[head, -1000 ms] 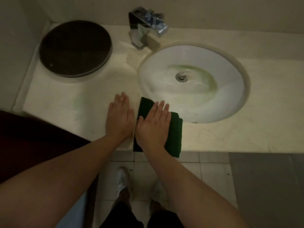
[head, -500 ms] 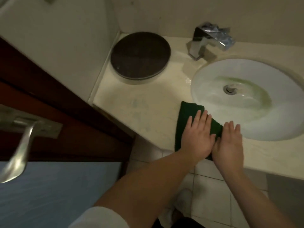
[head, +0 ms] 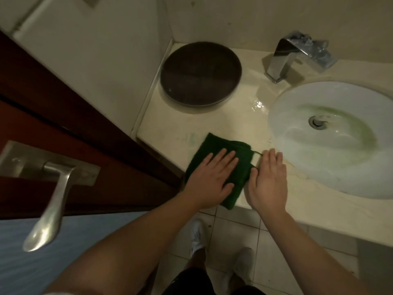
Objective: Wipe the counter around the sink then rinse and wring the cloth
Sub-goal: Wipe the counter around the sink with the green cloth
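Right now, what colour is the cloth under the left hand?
Dark green; the cloth shows best in the head view.

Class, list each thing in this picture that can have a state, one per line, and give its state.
green cloth: folded, flat on the counter's front edge
left hand: flat, open, pressing the cloth
right hand: flat, open, on the counter beside the cloth
faucet: no water running
sink: wet, greenish streaks, drain open
counter: wet patch near the faucet
door: ajar
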Demonstrator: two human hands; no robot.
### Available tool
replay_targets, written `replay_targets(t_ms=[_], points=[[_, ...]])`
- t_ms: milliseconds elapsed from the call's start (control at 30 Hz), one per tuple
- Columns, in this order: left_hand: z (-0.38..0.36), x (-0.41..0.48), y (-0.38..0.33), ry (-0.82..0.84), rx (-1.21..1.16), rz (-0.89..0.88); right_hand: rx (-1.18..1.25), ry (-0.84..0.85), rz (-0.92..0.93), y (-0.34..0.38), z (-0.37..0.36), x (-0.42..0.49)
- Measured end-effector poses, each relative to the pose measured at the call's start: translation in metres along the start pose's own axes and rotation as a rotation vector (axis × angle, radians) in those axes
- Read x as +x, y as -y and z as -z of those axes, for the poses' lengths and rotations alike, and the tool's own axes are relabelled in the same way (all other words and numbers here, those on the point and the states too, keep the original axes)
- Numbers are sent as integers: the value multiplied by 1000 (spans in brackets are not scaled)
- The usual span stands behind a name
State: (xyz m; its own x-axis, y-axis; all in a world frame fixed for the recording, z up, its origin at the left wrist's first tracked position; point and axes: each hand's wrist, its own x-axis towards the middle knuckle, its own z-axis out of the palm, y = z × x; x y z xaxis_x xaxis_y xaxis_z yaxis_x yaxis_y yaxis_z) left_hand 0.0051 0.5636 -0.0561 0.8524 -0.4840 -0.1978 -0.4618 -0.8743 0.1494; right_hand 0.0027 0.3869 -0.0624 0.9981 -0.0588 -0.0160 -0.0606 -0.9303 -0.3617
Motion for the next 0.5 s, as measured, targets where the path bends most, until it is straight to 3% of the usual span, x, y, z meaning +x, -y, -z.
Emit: replay_targets(t_ms=[100, 333, 500], points=[[-3, -16, 21, -42, -38, 109, -53, -14, -44, 2, -6, 2], [-11, -23, 32, -69, -19, 85, -91, 2, -68, 6, -6, 3], [-16, -42, 43, -151, -144, 561, -95, 4, -72, 7, -6, 4]])
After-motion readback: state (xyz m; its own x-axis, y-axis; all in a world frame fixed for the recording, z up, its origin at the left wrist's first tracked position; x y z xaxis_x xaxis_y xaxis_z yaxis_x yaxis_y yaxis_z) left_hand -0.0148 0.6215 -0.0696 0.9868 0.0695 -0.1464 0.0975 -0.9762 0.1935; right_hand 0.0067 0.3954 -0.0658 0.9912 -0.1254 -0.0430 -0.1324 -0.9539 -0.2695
